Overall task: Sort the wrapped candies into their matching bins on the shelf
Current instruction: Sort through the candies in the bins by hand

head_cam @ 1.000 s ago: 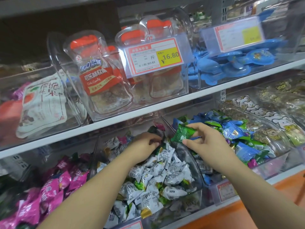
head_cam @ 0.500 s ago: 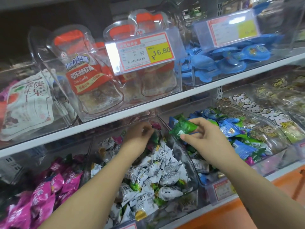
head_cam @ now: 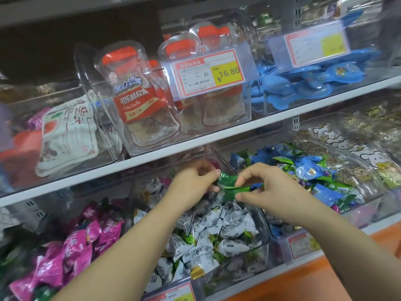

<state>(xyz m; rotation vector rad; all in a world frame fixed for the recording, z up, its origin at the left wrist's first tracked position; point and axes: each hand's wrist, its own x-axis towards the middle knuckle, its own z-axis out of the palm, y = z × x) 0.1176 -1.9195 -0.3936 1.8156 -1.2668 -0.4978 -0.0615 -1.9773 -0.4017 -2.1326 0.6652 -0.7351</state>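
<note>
My left hand [head_cam: 195, 183] pinches a green wrapped candy [head_cam: 226, 178] above the middle clear bin [head_cam: 263, 222], which is full of white-and-green candies [head_cam: 217, 227]. My right hand [head_cam: 271, 187] holds another green wrapped candy [head_cam: 240, 191], with a bit of blue wrapper showing at its fingers. The two green candies meet between my hands. The clear bin on the right [head_cam: 368, 198] holds mixed blue and green candies [head_cam: 308, 170]. On the left lies a heap of pink candies [head_cam: 82, 242].
The white upper shelf [head_cam: 217, 135] carries clear bins of red-capped cola candy packs [head_cam: 138, 101], blue packs [head_cam: 314, 81] and price tags [head_cam: 208, 72]. Further right stands a bin of bear-print packets [head_cam: 351, 148]. An orange ledge [head_cam: 303, 279] runs below the bins.
My left hand has lifted out of the middle bin with a green candy and moved right to meet my right hand. The right hand shifted left with its green candy.
</note>
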